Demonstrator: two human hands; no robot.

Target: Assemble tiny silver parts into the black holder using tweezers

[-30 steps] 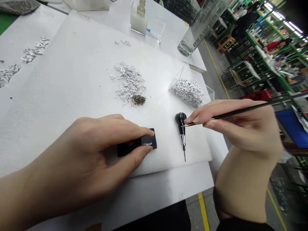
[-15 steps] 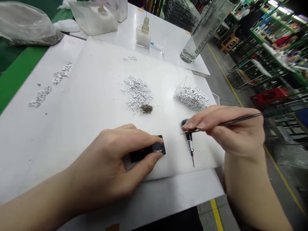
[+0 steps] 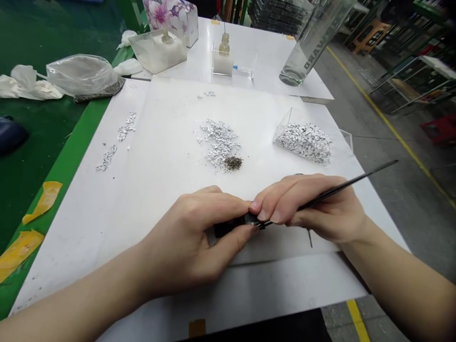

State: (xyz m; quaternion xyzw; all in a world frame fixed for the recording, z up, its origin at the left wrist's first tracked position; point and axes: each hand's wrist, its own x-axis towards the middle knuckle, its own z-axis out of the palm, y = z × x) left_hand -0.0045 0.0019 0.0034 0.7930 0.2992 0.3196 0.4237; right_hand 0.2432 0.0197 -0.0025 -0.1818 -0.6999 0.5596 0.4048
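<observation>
My left hand (image 3: pixel 204 232) is closed, with thumb and forefinger around a small black block (image 3: pixel 223 229) on the white board (image 3: pixel 167 166). My right hand (image 3: pixel 313 206) pinches dark tweezers (image 3: pixel 356 180). Their tips meet the block's right end, close to my left fingertips; what lies between the tips is too small to make out. Under my right hand a screwdriver is mostly hidden, its thin shaft (image 3: pixel 309 237) showing below. Beyond the hands lie a heap of small white parts (image 3: pixel 219 137) and a little pile of tiny brassy screws (image 3: pixel 233 163).
A clear box of white parts (image 3: pixel 304 142) lies at the right. Behind stand a bottle (image 3: pixel 299 61), a small dispenser (image 3: pixel 224 47) in a clear tray and a white container (image 3: pixel 160 54). A plastic bag (image 3: pixel 81 76) rests at the left edge, near scattered white parts (image 3: pixel 107 157).
My right hand has moved left from above the screwdriver, bringing the tweezers to the block in my left hand. The view has shifted, showing more of the left side.
</observation>
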